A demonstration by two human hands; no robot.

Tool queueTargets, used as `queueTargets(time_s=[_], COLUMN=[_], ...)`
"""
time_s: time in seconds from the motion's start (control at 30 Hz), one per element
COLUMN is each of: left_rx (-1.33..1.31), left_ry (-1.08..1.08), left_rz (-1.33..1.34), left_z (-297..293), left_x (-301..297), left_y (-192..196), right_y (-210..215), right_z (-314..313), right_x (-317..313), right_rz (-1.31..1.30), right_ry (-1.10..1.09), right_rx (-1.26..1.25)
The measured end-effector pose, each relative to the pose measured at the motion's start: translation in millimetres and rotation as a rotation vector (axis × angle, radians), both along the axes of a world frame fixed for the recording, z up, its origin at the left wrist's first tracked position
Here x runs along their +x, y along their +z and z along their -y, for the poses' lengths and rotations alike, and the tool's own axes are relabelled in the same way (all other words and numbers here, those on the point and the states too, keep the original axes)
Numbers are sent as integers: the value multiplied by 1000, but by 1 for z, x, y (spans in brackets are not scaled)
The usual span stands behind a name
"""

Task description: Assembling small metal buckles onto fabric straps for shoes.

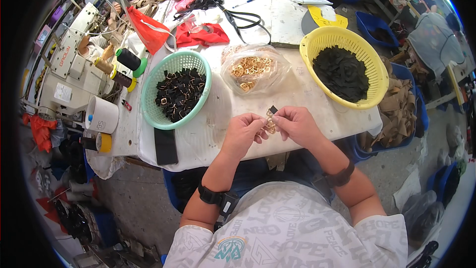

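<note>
- Together, the left hand [243,133] and right hand [296,125] are pinching a small gold buckle [270,125] with a black strap piece [272,110].
- Both are hovering over the white table [307,94], near the green basket [157,114].

A small garment or footwear workshop. Shown by an industrial sewing machine [69,64] with thread spools [130,60] beside a crowded bench [307,94], baskets of black fabric pieces [342,72], a bag of gold metal buckles [250,69], large scissors [243,20], scrap-filled bins on the floor.
</note>
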State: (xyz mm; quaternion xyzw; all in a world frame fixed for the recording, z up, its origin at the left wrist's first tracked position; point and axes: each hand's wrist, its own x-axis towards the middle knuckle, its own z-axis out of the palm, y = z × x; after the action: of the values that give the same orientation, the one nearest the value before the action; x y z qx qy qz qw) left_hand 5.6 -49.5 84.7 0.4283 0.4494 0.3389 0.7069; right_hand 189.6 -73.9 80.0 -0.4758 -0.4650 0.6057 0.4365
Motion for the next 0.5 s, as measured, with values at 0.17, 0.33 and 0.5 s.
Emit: queueTargets(time_s=[0.17, 0.33, 0.5], left_rx=[8, 3, 3], left_ry=[31, 53, 74], left_rz=[-56, -91, -87], left_z=[-2, -5, -3], left_x=[-1, 0, 3], left_y=[-1, 2, 7], right_y=[-8, 10, 16], right_z=[4, 12, 14], right_x=[-2, -8, -12], right_rz=[388, 557, 610], right_ry=[-229, -262, -265], right_rx=[320, 414, 420])
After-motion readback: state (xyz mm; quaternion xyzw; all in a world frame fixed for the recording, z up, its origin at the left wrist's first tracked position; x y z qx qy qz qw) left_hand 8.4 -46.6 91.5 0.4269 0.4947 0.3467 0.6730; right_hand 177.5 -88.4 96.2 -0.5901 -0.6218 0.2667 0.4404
